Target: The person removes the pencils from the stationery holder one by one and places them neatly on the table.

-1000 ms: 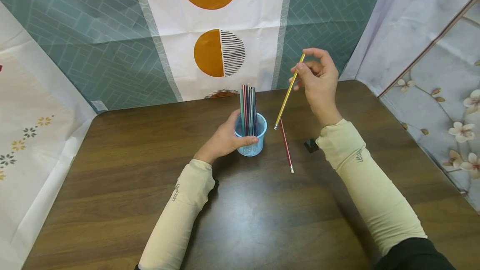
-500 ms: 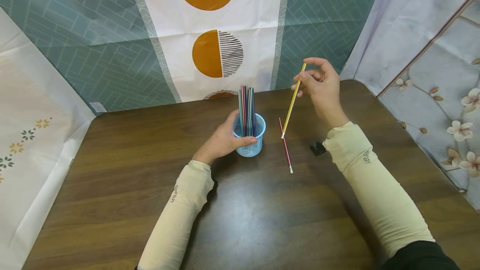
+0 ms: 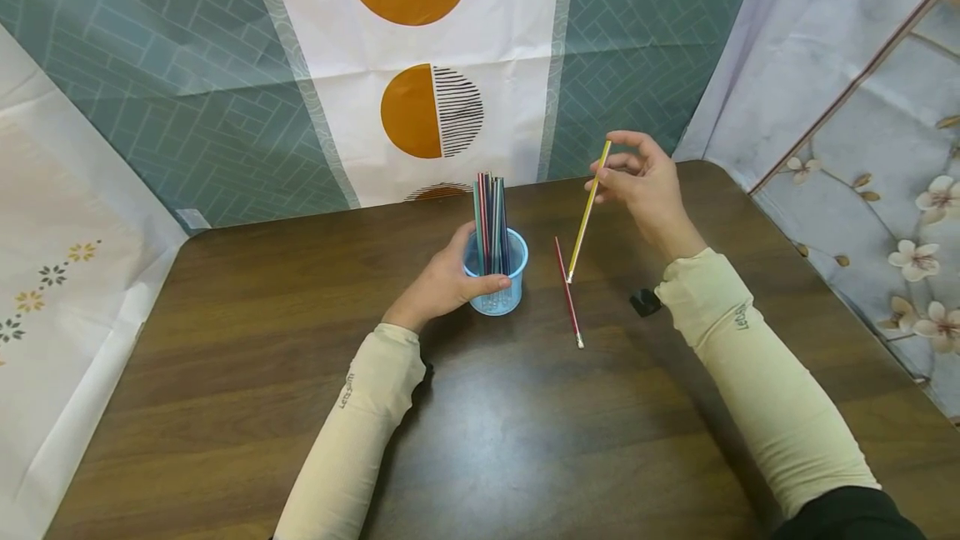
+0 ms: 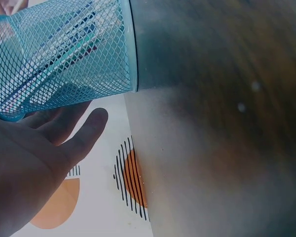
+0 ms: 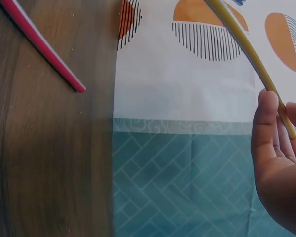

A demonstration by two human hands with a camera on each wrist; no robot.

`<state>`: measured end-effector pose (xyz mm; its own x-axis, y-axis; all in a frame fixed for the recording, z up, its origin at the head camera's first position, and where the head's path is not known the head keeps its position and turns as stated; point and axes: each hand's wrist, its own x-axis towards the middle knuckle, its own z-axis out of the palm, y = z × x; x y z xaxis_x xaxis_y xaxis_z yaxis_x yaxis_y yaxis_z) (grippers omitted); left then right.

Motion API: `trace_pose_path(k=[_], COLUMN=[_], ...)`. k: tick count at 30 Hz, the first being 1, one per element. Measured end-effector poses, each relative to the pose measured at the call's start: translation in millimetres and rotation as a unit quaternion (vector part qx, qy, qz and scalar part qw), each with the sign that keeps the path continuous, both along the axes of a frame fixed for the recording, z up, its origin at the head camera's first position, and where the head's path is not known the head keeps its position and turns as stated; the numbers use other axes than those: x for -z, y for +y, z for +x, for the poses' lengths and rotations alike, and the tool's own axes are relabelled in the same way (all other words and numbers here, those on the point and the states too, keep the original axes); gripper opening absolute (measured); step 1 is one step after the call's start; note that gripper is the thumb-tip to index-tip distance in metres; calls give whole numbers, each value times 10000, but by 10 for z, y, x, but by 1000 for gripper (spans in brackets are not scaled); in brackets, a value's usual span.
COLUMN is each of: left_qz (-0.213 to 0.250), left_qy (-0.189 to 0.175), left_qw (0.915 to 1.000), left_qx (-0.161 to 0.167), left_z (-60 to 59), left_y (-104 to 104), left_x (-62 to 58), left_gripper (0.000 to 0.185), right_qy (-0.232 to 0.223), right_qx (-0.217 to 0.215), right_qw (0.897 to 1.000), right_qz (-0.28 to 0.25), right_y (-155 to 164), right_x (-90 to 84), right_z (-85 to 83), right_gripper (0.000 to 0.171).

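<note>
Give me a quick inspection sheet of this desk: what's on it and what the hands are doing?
Surface: brown wooden table.
Job's things: yellow pencil held slanted above the table; red pencil lying flat; blue mesh cup holding upright pencils.
Clutter: small black object by the right sleeve.
Hands: left hand grips the cup; right hand pinches the yellow pencil's top.
Cables: nothing seen.
Surroundings: patterned backdrop sheets behind and beside.
</note>
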<state>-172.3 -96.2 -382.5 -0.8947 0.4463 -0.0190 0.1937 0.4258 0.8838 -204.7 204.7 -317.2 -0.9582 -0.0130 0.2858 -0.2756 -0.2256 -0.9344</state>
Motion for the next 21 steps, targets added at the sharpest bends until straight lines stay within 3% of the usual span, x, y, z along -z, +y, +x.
trace_pose_path(k=[7, 21], left_qz=[-35, -27], left_qy=[-16, -12], left_qw=[10000, 10000], left_qx=[20, 14], left_z=[2, 15], left_y=[-1, 3], left_x=[-3, -8], left_gripper=[102, 102], right_qy=[-464, -1628], right_qx=[-52, -233], right_qw=[9941, 9593], right_qz=[979, 2296], right_y=[73, 172], right_x=[58, 363], right_z=[-43, -134], right_gripper=[40, 41])
